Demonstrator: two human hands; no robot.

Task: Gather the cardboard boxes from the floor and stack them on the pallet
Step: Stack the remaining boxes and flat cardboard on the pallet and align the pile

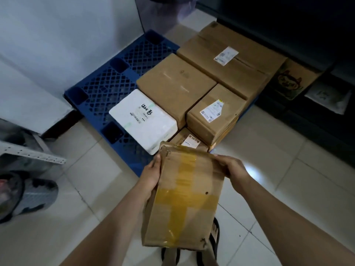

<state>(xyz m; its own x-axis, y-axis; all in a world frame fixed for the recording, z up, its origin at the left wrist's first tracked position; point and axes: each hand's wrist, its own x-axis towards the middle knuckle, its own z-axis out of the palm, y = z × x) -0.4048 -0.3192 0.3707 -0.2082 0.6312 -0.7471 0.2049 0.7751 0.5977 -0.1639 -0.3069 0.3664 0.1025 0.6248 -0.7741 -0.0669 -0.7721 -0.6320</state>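
Taped cardboard box (184,196), fingers (156,162) gripping both sides, above floor

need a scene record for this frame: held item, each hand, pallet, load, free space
held: taped box, off the floor, short of the pallet
left hand: grips the box's left edge
right hand: grips its upper right corner
pallet: blue pallet on tiled floor
load: white foam box, large back box, middle box, labelled box
free space: pallet's left grid is bare
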